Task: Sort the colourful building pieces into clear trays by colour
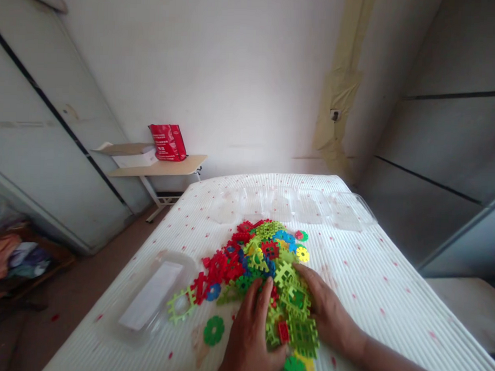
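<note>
A heap of plastic interlocking building pieces (228, 266) in red, green, blue and yellow lies on the white ribbed, spotted cover. My left hand (253, 329) rests at the near side of the heap, fingers stretched forward among the pieces and thumb apart. Against the heap's right side lies my right hand (332, 310), its fingers loosely extended along light green pieces and partly hidden. A light green grid piece (303, 334) and a small red piece (283, 332) lie between the hands. Beside my left hand is a green flower-shaped disc (213, 331).
Several clear plastic containers (285, 204) stand in a row beyond the heap. At the left, a clear lid or tray (188, 264) carries a white paper (152, 296). A red bag (168, 142) sits on a side table (179, 167) by the wall.
</note>
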The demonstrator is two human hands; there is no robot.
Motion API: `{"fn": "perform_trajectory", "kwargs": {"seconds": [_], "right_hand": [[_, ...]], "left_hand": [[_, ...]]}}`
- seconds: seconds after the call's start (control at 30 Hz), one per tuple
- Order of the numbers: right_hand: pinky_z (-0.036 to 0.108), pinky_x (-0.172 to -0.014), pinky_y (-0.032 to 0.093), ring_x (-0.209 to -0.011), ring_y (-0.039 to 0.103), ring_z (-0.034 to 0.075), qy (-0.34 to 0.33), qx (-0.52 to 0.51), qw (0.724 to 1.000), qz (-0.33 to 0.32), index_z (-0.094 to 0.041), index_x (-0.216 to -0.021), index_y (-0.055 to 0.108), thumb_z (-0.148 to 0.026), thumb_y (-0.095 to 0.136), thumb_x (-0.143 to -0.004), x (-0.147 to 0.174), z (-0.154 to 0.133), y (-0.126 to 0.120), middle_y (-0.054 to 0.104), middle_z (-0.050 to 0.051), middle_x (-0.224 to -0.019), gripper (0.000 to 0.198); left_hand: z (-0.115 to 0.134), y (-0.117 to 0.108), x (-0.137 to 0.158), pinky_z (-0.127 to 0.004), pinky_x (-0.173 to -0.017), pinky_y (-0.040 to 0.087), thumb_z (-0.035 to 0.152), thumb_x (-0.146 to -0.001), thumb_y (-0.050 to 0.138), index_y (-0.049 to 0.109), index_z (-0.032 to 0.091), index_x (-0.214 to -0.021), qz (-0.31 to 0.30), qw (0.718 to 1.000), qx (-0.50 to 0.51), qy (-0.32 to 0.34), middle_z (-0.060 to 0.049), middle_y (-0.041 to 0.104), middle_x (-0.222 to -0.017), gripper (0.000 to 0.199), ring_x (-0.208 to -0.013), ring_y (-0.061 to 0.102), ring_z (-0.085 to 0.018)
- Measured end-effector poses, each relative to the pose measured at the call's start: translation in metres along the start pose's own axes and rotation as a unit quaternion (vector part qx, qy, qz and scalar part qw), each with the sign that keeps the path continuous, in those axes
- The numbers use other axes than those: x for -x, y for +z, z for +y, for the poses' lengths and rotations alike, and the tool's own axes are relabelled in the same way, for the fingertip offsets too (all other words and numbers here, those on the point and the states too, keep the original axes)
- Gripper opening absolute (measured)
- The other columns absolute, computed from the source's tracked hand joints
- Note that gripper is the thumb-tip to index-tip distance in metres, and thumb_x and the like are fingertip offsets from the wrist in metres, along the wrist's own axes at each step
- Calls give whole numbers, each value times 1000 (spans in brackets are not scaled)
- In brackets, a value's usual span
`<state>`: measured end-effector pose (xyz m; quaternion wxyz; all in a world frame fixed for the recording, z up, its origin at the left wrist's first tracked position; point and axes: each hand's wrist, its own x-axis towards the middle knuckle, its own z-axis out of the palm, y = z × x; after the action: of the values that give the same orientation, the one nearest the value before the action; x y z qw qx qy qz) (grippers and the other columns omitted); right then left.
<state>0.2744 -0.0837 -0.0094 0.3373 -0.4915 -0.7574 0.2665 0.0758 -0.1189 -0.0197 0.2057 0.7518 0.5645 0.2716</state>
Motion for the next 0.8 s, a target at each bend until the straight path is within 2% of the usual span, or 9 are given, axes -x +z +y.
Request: {"fn": "perform_trajectory", "kwargs": {"seconds": [0.13, 0.23, 0.4, 0.5, 0.6, 0.73, 0.8], "right_hand": [[43, -107, 32, -126, 41, 27, 84, -134, 987, 26, -21, -134, 37, -3, 53, -51, -9, -10, 4, 47, 10, -134, 86], [41, -105, 34, -125, 42, 27, 115, -232, 965, 35, -23, -128, 45, -3, 58, -49, -14, -11, 0, 51, 7, -131, 82], [39, -86, 49, -107, 57, 27, 136, -381, 914, 18, -24, -116, 55, -14, 68, -54, -21, -15, -14, 62, 6, -115, 64], [36, -77, 50, -94, 61, 25, 129, -390, 912, -2, -23, -106, 60, -21, 71, -57, -31, -26, -26, 67, 4, -101, 50], [32, -73, 49, -81, 61, 20, 143, -384, 912, -28, -22, -96, 62, -24, 71, -61, -43, -39, -38, 67, 0, -87, 37], [26, -63, 47, -67, 57, 13, 167, -378, 907, -83, -21, -94, 60, -17, 69, -58, -59, -52, -45, 62, -4, -75, 36], [24, -61, 45, -66, 56, 12, 162, -358, 914, -103, -21, -92, 59, -14, 66, -58, -67, -55, -42, 60, -4, -75, 35]], "left_hand": [[6, 8, -6, -45, -110, 28, 14, -61, 60, 15, 20, -145, -1, 997, 83, 11, -11, 24, -149, 96, -135, 26, -29], [11, 13, -10, -43, -111, 26, 6, -60, 57, 13, 21, -145, 6, 988, 152, 2, -11, 20, -151, 97, -137, 23, -27], [27, 20, -19, -40, -112, 23, 8, -57, 65, 11, 20, -144, -5, 970, 238, -50, -12, 18, -151, 104, -138, 20, -27], [35, 22, -24, -39, -113, 22, 10, -54, 69, 8, 21, -144, -19, 965, 245, -88, -10, 17, -152, 110, -138, 19, -27], [36, 21, -26, -40, -114, 19, 15, -52, 72, 11, 19, -144, -31, 972, 217, -91, -12, 17, -151, 110, -138, 18, -28], [31, 11, -22, -45, -112, 22, 22, -52, 73, 31, 16, -138, -54, 985, 141, -86, -15, 30, -145, 96, -135, 22, -32], [28, 2, -19, -44, -110, 26, 18, -55, 67, 41, 17, -132, -54, 992, 92, -73, -14, 40, -137, 82, -131, 30, -32]]}}
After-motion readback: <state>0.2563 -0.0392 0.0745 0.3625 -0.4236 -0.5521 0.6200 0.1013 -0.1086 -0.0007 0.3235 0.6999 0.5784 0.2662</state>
